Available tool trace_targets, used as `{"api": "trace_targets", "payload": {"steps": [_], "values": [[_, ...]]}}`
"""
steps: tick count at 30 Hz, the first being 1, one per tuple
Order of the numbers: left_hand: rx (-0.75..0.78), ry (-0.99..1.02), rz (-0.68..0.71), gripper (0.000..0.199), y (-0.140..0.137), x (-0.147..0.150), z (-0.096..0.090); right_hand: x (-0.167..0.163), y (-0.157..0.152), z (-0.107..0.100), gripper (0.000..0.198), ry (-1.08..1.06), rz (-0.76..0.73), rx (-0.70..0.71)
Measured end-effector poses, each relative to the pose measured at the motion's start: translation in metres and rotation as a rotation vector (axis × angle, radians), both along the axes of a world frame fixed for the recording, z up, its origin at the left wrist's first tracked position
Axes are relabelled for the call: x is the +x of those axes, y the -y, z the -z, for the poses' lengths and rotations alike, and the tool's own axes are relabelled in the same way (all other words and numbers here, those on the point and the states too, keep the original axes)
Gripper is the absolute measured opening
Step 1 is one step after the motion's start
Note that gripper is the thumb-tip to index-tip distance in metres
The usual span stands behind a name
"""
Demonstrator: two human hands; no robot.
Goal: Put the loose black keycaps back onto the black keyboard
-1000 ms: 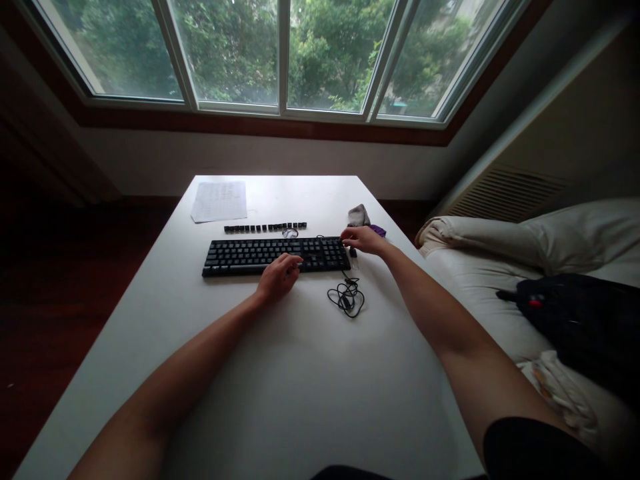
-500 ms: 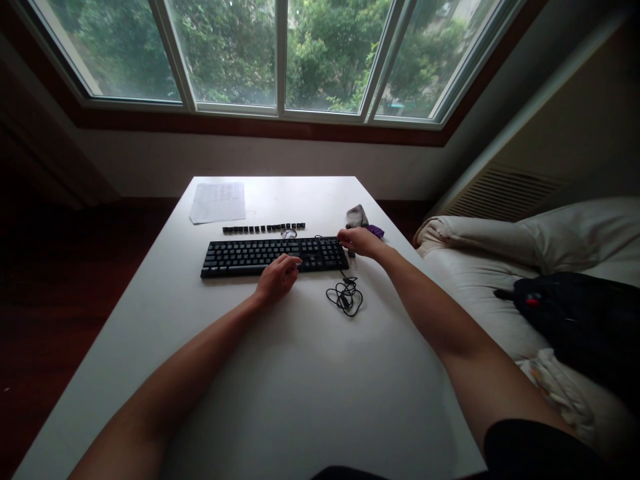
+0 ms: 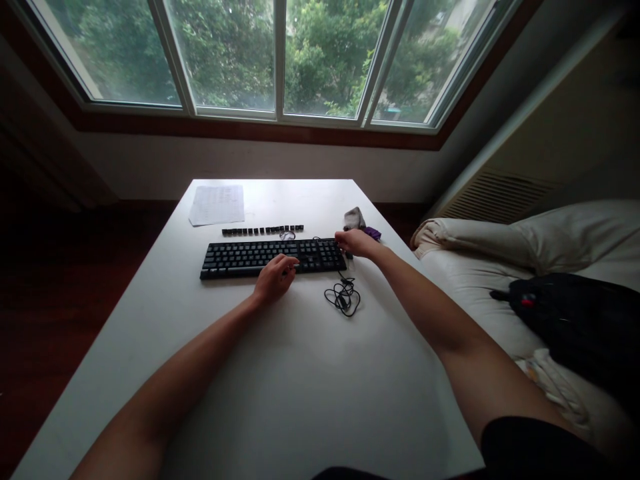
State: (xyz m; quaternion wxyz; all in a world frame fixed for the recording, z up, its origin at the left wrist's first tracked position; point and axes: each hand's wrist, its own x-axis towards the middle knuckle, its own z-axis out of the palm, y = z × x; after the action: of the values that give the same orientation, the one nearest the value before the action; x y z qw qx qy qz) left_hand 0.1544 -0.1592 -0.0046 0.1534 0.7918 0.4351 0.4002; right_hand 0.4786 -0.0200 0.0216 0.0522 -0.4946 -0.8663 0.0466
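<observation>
A black keyboard (image 3: 240, 255) lies across the white table. My left hand (image 3: 274, 279) rests at its front edge, right of the middle, with the fingers curled together. A small pale glint shows at those fingertips, too small to name. At the keyboard's far right corner my right hand (image 3: 356, 243) is closed in a pinch over the keys. Whatever its fingertips hold, if anything, is hidden. Behind the keyboard runs a row of loose black keycaps (image 3: 263, 231), with a small wire loop (image 3: 287, 235) beside it.
A coiled black cable (image 3: 343, 297) lies in front of the keyboard's right end. Beyond my right hand are a grey cloth (image 3: 355, 218) and a purple item (image 3: 373, 233). Printed paper (image 3: 217, 205) lies at the far left. A dark bag (image 3: 565, 313) sits on the sofa (image 3: 450, 257) at right.
The whole view has shifted slightly. Both hands keep nearly the same places at the keyboard, and nothing on the table has visibly moved.
</observation>
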Motion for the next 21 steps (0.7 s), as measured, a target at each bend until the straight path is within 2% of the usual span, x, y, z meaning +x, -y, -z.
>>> {"api": "trace_targets", "payload": {"steps": [5, 8, 10, 14, 21], "values": [[0.011, -0.007, -0.008, 0.022, 0.0, -0.003, -0.002, 0.004, 0.014, 0.009, 0.018, -0.255, 0.158, -0.081], [0.017, -0.01, -0.009, 0.022, -0.001, -0.003, -0.001, 0.004, 0.026, 0.021, 0.023, -0.412, 0.273, 0.032], [0.018, -0.013, -0.008, 0.022, -0.002, -0.003, -0.001, 0.002, 0.036, 0.028, 0.025, -0.461, 0.285, 0.13], [0.016, -0.02, 0.0, 0.022, -0.002, -0.003, 0.0, -0.008, 0.055, 0.037, 0.033, -0.476, 0.226, 0.23], [0.017, -0.022, 0.0, 0.023, -0.002, -0.003, 0.002, -0.021, 0.068, 0.042, 0.033, -0.346, 0.244, 0.251]]}}
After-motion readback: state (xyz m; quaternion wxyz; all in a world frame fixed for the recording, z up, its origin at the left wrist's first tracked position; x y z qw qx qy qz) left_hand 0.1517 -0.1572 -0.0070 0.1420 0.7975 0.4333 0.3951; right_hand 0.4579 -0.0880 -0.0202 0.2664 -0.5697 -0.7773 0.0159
